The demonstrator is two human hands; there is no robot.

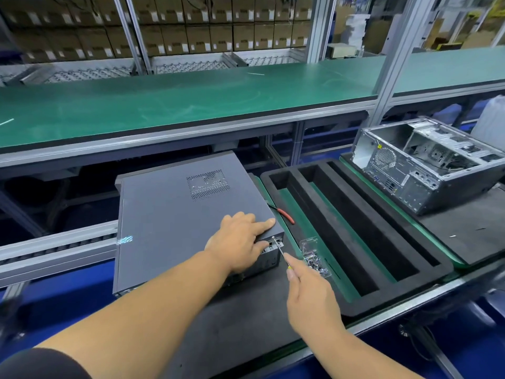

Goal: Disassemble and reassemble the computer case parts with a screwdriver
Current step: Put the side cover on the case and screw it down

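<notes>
At case's 4 o'clock corner, right hand [308, 294] pinched screwdriver [279, 250] on rear screw; left hand [240, 242] pressed side panel [177, 214], fingers spread; panel still mounted, disassembly likely early.

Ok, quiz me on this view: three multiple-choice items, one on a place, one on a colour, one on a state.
1. Where does the left hand rest?
A. on the closed black case
B. on the foam tray
C. on the green bench

2. What colour are the handles of the pliers?
A. blue
B. red
C. yellow

3. The second case at far right is:
A. boxed
B. closed
C. open

Answers: 1 A, its fingers lie on the case's near corner. 2 B, red handles show beside the case. 3 C, its bare metal inside shows.
</notes>
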